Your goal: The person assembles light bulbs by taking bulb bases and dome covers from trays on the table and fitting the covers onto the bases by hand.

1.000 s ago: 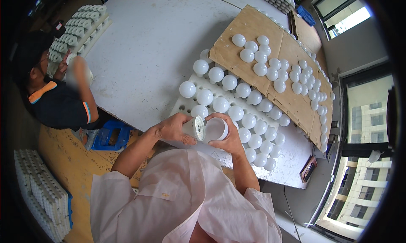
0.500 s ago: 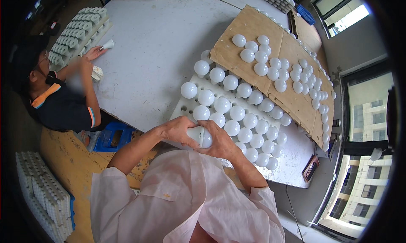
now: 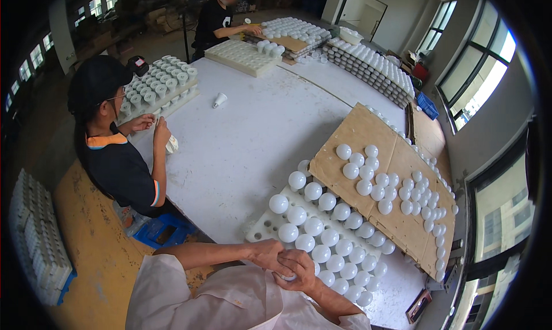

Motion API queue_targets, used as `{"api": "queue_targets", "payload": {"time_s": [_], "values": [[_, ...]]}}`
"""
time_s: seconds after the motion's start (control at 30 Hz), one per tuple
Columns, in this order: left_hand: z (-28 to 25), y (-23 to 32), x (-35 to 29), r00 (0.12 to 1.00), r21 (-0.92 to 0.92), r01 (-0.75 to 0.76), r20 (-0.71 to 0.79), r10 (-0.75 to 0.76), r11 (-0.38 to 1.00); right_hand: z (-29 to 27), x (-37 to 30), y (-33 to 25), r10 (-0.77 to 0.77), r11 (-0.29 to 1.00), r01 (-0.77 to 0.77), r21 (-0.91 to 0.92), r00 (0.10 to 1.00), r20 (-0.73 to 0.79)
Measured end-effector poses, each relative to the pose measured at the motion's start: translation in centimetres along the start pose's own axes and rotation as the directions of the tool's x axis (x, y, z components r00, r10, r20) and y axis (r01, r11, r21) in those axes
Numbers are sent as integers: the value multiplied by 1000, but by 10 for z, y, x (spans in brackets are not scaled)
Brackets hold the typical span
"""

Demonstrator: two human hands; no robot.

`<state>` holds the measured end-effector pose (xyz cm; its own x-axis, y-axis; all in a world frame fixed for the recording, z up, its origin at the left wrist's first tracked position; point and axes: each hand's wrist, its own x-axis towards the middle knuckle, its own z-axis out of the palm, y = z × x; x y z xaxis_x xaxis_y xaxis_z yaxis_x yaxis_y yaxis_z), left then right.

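Observation:
Close in front of my body, my left hand point(image 3: 268, 254) and my right hand point(image 3: 300, 269) are wrapped round one light bulb point(image 3: 287, 277). Fingers cover most of it, and only a bit of its white surface shows under them. Just beyond my hands is a white foam tray point(image 3: 263, 229) with several round holes along its left end. Rows of white bulbs point(image 3: 314, 226) stand in the tray, domes up, right beside my right hand.
A cardboard sheet point(image 3: 339, 135) bearing loose white domes lies over the tray's far side. At left a co-worker point(image 3: 123, 163) handles a small part; a white bulb housing point(image 3: 219, 100) lies nearby. Trays of housings point(image 3: 161, 83) and stacked bulb trays point(image 3: 368, 71) stand farther back.
The view has tilted up, showing more of the room. My hands have closed further over the bulb, hiding most of it. The co-worker's housing has gone from their hand to the table.

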<state>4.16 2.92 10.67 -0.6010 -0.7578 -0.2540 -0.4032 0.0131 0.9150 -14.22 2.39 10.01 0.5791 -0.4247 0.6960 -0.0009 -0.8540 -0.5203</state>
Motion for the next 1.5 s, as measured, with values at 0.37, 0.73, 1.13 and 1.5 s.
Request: {"api": "queue_targets", "payload": {"time_s": [0.37,0.73,1.13,1.5], "values": [[13,17,-6,993,-34,-114,-29,113,993,-12,13,-19,-53,998,53,23,998,15],[-15,-44,26,982,-648,120,-37,-188,752,-2,20,38,608,791,-611,21,790,79],[10,-195,15,537,-356,224,-732,-419,908,32,-13,52,426,855,-249,-455,838,341],[34,-220,37,613,-306,328,-651,-448,894,22,-16,61,503,819,-261,-512,756,419]]}}
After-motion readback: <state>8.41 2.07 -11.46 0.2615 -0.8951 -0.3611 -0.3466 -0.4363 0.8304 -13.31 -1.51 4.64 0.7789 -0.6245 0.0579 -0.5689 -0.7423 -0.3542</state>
